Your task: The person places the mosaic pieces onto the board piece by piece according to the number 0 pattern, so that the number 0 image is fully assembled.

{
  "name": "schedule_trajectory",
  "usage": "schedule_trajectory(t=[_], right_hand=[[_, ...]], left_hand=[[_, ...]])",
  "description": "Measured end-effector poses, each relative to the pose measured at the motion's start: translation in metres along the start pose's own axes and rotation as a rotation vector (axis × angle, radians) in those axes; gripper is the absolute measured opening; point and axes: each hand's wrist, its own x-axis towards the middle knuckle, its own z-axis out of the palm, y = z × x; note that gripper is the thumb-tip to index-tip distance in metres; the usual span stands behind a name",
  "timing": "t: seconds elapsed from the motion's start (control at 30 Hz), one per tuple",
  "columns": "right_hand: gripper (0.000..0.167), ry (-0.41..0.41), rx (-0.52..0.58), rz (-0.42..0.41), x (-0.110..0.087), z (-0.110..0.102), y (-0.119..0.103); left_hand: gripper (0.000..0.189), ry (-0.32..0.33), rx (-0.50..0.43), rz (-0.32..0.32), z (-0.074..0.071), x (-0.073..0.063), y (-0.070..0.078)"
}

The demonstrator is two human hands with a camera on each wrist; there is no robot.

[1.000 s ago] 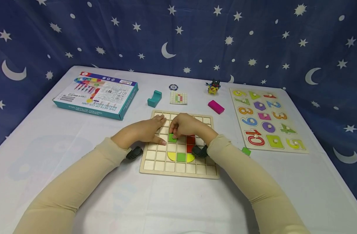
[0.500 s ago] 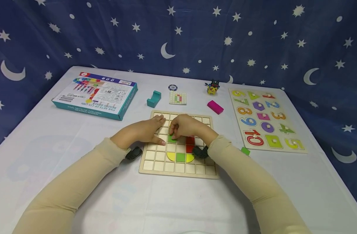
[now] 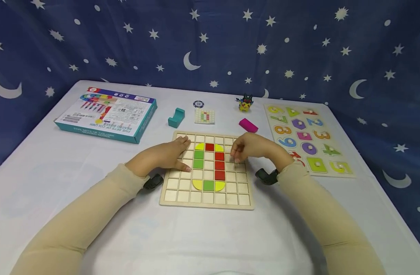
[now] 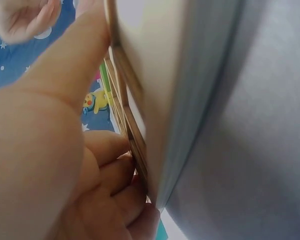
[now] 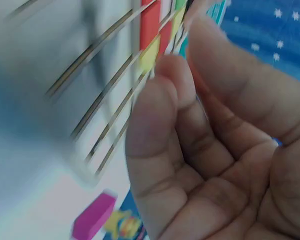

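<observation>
A wooden grid board (image 3: pixel 206 205) lies flat, with coloured tiles set in its squares. Red tiles (image 3: pixel 219 165) form a column right of the middle, with one more red at the top. To their left, two green tiles (image 3: pixel 198 159) sit one above the other; another green square lies in the bottom row. Yellow rounded pieces (image 3: pixel 197 185) mark the corners of this ring. My left hand (image 3: pixel 165 154) rests on the board's left side, fingers extended and thumb apart. Over the right-hand squares hovers my right hand (image 3: pixel 252 148), fingers loosely curled; the right wrist view (image 5: pixel 205 135) shows nothing between them.
Behind the board lie a small pattern card (image 3: pixel 204 117), a teal block (image 3: pixel 176 118), a poker chip (image 3: pixel 198 104), a magenta block (image 3: pixel 248 125) and a toy figure (image 3: pixel 245 103). A box (image 3: pixel 106 114) stands left, a number puzzle (image 3: pixel 330 168) right.
My right hand has let go of the upper-left green tile and moved right, uncovering the ring of tiles. My left hand stays on the board. The head view has shifted slightly.
</observation>
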Motion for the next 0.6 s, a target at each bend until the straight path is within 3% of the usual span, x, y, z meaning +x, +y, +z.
schedule_trajectory(t=[0.37,0.6], right_hand=[[0.017,0.058,0.014,0.038,-0.052,-0.014,0.058],[0.020,0.082,-0.024,0.121,-0.076,-0.014,0.086]], left_hand=[[0.098,0.008,-0.013,-0.011,-0.002,-0.003,0.002],[0.098,0.014,-0.014,0.004,-0.001,-0.002,0.002]])
